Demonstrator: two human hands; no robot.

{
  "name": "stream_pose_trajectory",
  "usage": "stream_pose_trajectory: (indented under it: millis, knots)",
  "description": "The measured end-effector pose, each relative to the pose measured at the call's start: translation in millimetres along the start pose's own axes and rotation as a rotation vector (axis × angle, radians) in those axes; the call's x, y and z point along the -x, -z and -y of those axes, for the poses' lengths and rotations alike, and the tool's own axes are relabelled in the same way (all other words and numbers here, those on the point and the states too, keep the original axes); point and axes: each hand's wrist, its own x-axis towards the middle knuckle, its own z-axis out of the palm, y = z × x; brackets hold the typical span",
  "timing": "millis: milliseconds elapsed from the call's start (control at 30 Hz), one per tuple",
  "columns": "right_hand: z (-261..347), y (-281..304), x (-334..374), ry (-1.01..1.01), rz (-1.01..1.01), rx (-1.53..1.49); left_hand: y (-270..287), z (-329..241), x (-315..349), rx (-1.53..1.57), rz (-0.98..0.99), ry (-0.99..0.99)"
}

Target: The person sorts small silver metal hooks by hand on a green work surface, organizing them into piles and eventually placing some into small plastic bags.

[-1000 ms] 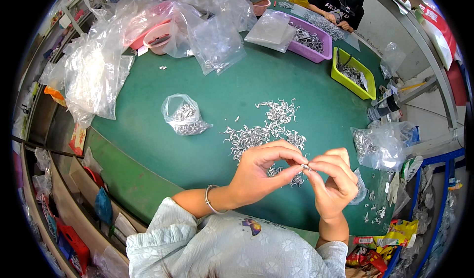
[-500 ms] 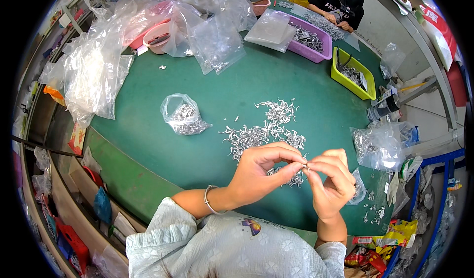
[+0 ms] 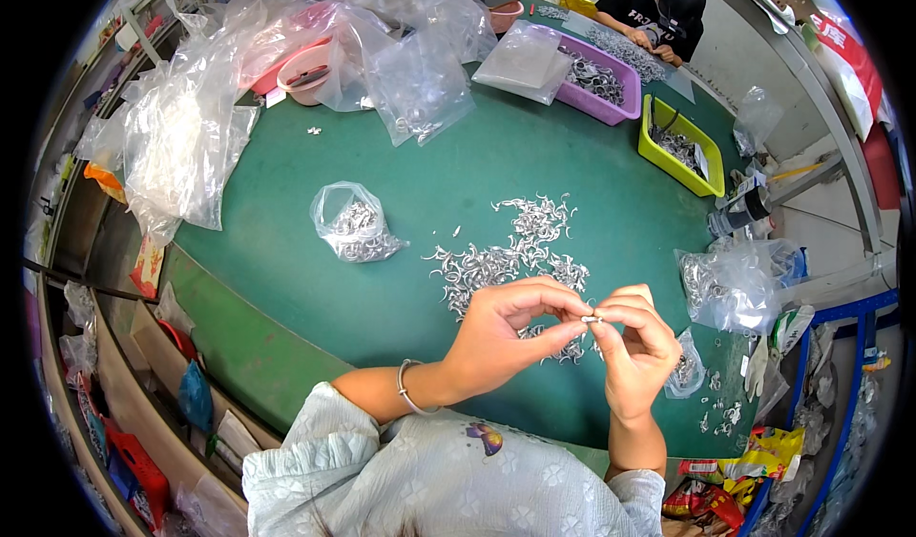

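My left hand (image 3: 510, 332) and my right hand (image 3: 637, 346) meet over the near side of the green table, fingertips pinched together. Between them is a small silvery metal piece (image 3: 592, 319), gripped by both; its exact shape is too small to make out. Behind and beneath the hands lies a loose pile of small curved silvery metal parts (image 3: 487, 265). To the left of that pile, an open clear plastic bag (image 3: 358, 227) holds more such parts. A small clear bag (image 3: 684, 370) of parts lies just right of my right hand.
Large clear plastic bags (image 3: 191, 155) cover the far left. A purple basket (image 3: 620, 110) and a yellow-green basket (image 3: 711, 182) of metal parts stand far right, near a co-worker (image 3: 658, 12) in a dark cap. More bagged parts (image 3: 730, 284) lie at the right edge.
The small piece between my fingertips has turned and shows more plainly. My right hand has shifted slightly, its fingers drawn a little closer. The pile looks the same.
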Motion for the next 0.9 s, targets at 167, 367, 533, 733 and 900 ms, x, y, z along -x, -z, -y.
stream_pose_trajectory:
  millis: [167, 367, 533, 733, 900]
  knots:
    - [-2.0, -1.2, 1.4, -0.04, -0.005, -0.058, -0.6, 3.7, 0.1, -0.002, -0.03, -0.017]
    - [-4.3, -2.0, 3.1, -0.055, -0.015, -0.095, 0.8, 4.8, 0.5, 0.03, -0.044, 0.064]
    - [-6.9, -2.1, 3.8, -0.05, -0.016, -0.072, 1.9, 5.4, -0.7, 0.062, -0.052, 0.109]
    - [-8.5, -1.8, 3.9, 0.033, -0.006, -0.046, 2.5, 6.9, -2.3, -0.115, -0.018, -0.064]
    - [-9.3, -2.2, 4.1, 0.067, -0.007, -0.02, 1.3, 6.4, -1.7, -0.1, -0.028, -0.057]
